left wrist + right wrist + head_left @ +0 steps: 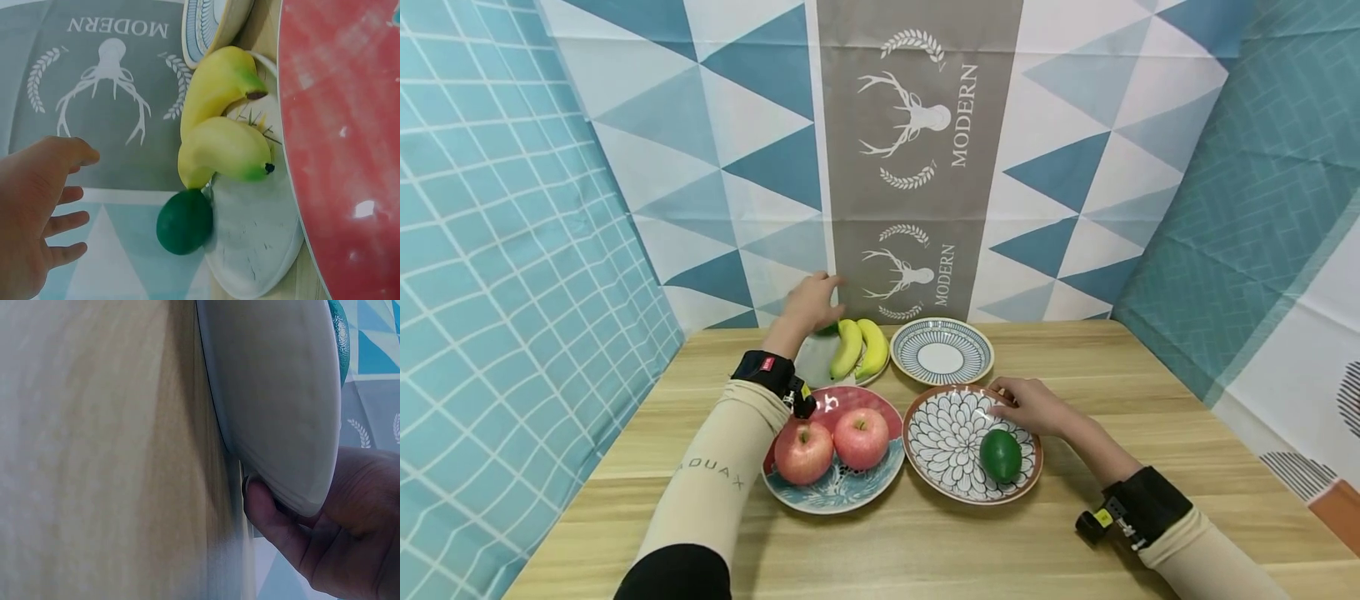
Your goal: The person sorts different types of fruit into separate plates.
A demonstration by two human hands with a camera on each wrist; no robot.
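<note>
My left hand (808,302) hovers, fingers spread, by the unpicked lime (184,221); my right hand (1033,406) pinches the flower plate (942,440), one lime delivered.

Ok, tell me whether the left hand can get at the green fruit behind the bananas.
Probably yes. The left hand hovers open right beside the green fruit, with nothing between them. The bananas lie on its far side, so the fingers have a free way in.

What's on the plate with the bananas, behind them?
A green fruit sits at the far edge of the white plate, touching the bananas. From the head view the left hand mostly covers it.
</note>
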